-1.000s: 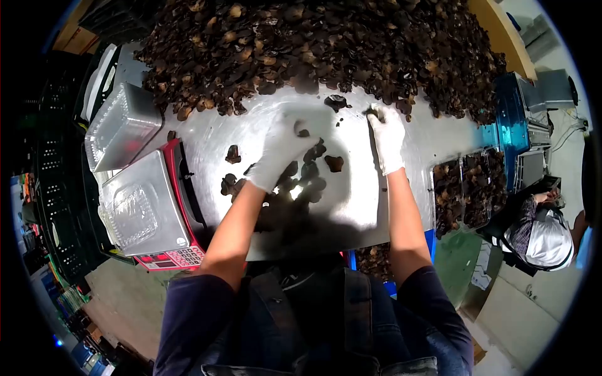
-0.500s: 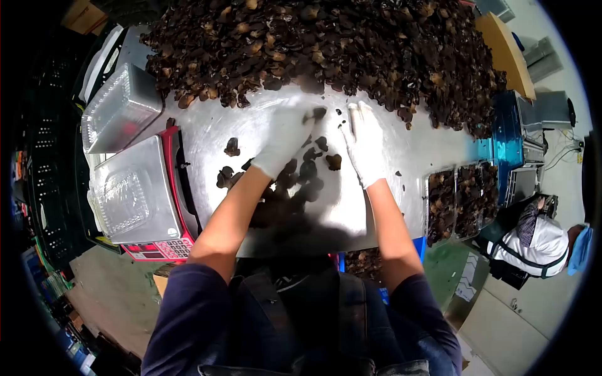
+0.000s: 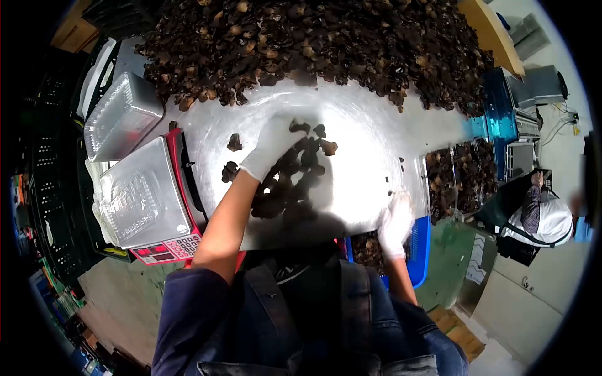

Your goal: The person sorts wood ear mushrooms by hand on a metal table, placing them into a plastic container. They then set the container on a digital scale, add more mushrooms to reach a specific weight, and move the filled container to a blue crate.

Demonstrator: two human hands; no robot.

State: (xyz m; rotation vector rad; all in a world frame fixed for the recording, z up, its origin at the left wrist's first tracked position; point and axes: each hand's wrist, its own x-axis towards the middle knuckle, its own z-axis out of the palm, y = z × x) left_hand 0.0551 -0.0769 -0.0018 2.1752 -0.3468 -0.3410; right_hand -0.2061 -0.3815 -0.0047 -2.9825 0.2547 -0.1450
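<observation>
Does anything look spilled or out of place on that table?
Only small things. Dark crumbs lie on the table near the right hand, and a lone dark piece sits between the scale and the left hand. They look like strays because they lie apart from the big pile. I see no clear damage.

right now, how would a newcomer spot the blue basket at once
Find the metal table. Just past its near edge, by the gloved right hand, is the basket, holding dark pieces. Unlike the clear trays nearby, it is blue.
</observation>
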